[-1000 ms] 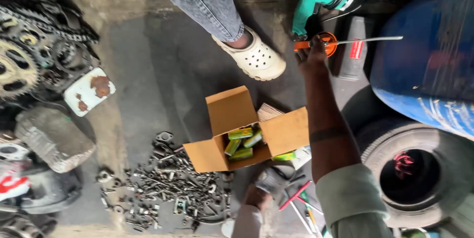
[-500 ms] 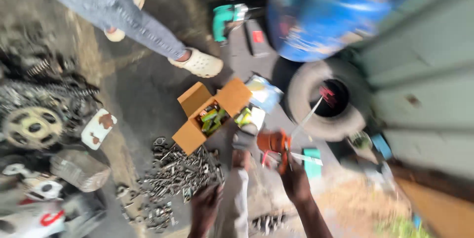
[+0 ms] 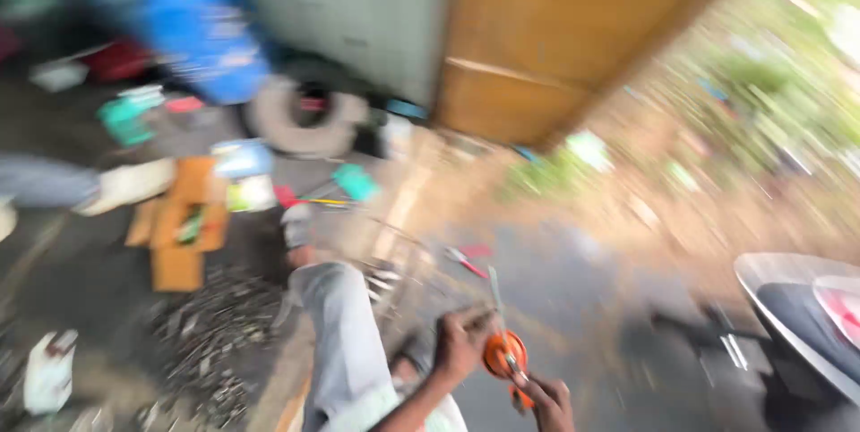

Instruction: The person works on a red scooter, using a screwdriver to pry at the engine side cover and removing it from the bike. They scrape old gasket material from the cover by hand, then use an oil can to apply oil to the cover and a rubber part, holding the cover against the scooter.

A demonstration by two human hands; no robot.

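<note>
The frame is heavily blurred. A small round orange tool (image 3: 503, 353) with a thin metal spout pointing up sits low in the middle of the view. My left hand (image 3: 461, 342) grips its left side. My right hand (image 3: 546, 401) holds it from below right, fingers curled on its lower part. My knee in grey trousers (image 3: 340, 342) is just left of the hands.
An open cardboard box (image 3: 179, 226) lies on the ground at left, beside another person's cream clog (image 3: 125, 183). A pile of metal parts (image 3: 206, 333) lies at lower left. A tyre (image 3: 305, 119) and blue drum (image 3: 197, 29) stand behind, and a grey vehicle body (image 3: 797, 307) at right.
The view has swung sharply to the right, away from the box and tyre. The orange tool has come in close to my body, and my left hand has joined the right on it.
</note>
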